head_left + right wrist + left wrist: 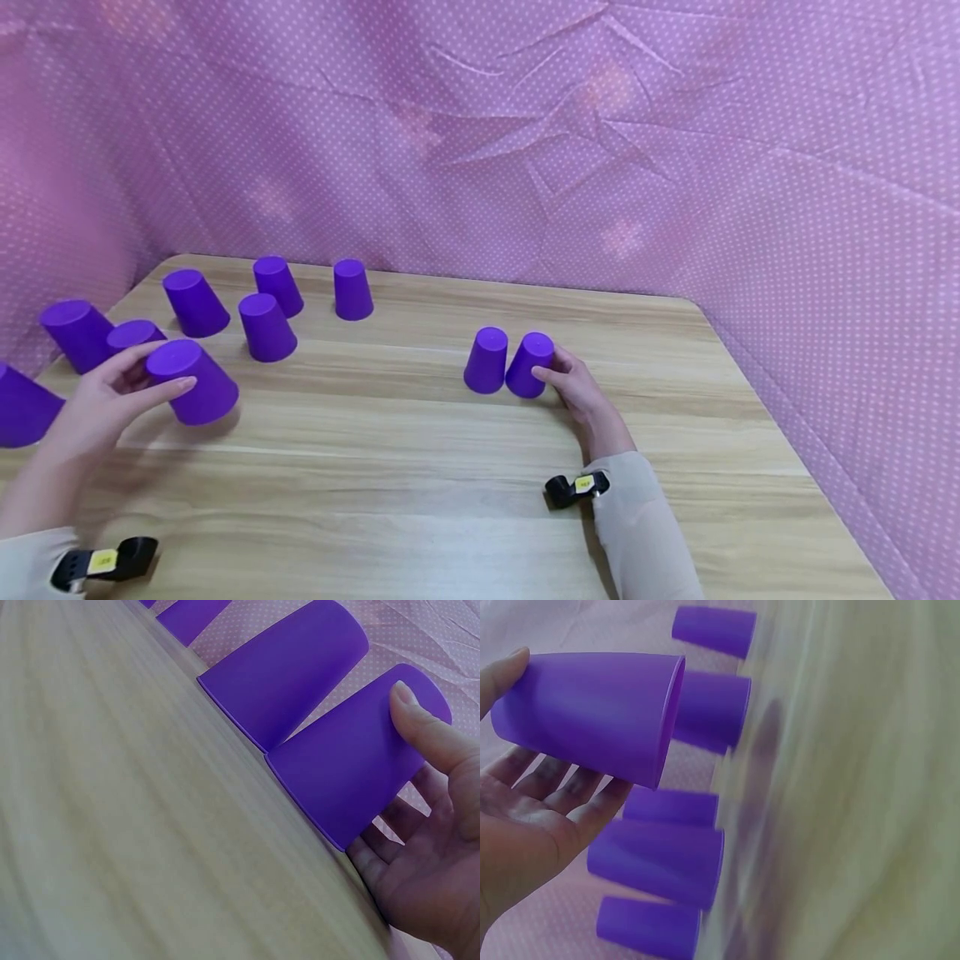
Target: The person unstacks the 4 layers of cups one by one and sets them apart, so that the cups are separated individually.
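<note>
My left hand (101, 412) grips an upside-down purple cup (201, 387) between thumb and fingers. In the left wrist view this cup (592, 712) hangs above the tabletop, its rim clear of the wood. On the right, my right hand (583, 390) holds another upside-down purple cup (525, 372), thumb on the near side and fingers behind. The right wrist view has this cup (349, 761) with its rim at the table surface, meeting the rim of a neighbouring purple cup (486, 362) just to its left.
Several more upside-down purple cups stand on the left of the wooden table (390, 483), among them a back one (352, 290), one nearer (267, 329) and one at the left edge (26, 408). A pink dotted cloth (480, 150) hangs behind and at the sides.
</note>
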The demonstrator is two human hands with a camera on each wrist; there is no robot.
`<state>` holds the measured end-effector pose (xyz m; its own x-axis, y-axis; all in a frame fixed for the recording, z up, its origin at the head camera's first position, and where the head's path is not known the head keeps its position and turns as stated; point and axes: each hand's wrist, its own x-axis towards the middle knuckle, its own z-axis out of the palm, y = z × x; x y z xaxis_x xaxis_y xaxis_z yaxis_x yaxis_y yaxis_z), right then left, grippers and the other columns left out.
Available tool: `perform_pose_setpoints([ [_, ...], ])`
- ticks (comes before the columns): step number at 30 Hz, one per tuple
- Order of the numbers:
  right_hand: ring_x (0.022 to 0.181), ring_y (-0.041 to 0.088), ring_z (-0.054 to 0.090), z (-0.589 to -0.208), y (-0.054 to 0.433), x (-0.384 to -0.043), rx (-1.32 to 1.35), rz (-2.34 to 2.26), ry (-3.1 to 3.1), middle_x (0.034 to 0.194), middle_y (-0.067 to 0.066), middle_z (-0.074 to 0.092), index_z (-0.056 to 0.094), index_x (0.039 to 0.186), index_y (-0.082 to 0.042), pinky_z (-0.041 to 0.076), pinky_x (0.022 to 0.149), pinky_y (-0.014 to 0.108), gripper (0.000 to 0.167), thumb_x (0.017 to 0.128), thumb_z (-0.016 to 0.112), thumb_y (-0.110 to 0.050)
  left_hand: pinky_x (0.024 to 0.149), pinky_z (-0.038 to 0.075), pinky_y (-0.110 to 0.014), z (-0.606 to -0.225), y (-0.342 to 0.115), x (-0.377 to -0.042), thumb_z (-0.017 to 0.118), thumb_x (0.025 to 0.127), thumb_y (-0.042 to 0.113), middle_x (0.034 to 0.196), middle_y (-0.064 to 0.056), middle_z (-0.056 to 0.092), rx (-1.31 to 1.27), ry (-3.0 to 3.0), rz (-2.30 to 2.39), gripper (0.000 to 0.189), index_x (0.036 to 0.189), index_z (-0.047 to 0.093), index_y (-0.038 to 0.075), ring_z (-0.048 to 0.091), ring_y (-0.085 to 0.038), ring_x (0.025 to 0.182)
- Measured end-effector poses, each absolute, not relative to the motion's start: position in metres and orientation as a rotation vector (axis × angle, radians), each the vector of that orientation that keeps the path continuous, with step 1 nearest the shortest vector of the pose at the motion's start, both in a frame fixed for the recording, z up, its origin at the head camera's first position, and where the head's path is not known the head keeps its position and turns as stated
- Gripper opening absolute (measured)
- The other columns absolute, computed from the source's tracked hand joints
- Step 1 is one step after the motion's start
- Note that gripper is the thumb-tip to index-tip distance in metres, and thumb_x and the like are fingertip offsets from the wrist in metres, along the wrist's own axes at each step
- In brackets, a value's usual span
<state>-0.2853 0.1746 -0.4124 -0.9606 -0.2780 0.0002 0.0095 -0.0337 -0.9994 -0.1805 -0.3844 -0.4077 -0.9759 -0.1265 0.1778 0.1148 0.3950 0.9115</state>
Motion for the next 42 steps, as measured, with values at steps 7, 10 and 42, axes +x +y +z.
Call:
perform_pose_setpoints([
  [7, 0.115, 0.026, 0.036, -0.413, 0.174, -0.285, -0.271, -2.108, 2.029, 0.123, 0.020, 0.042, 0.037, 0.128, 0.002, 0.021, 0.100, 0.034, 0.058, 0.076, 0.063, -0.005, 0.068, 0.037, -0.004, -0.396, -0.389, -0.159, 0.064, 0.077, 0.008, 0.100, 0.020, 0.054, 0.058, -2.458, -1.547, 0.054, 0.126, 0.044, 0.020, 0.050, 0.009, 0.087],
  [10, 0.115, 0.026, 0.035, -0.413, 0.174, -0.286, -0.277, -2.104, 2.029, 0.123, 0.021, 0.041, 0.036, 0.128, 0.002, 0.021, 0.100, 0.034, 0.058, 0.077, 0.062, -0.005, 0.066, 0.036, -0.002, -0.387, -0.384, -0.148, 0.065, 0.076, 0.006, 0.097, 0.024, 0.053, 0.100, -2.429, -1.553, 0.053, 0.123, 0.046, 0.022, 0.049, 0.012, 0.085],
  [42, 0.114, 0.027, 0.036, -0.412, 0.177, -0.284, -0.307, -2.096, 2.039, 0.122, 0.023, 0.041, 0.036, 0.127, 0.004, 0.023, 0.099, 0.033, 0.052, 0.080, 0.056, 0.000, 0.065, 0.039, -0.002, -0.441, -0.445, -0.126, 0.061, 0.071, -0.013, 0.091, 0.021, 0.057, 0.171, -2.074, -1.736, 0.051, 0.108, 0.051, 0.023, 0.051, 0.011, 0.079],
])
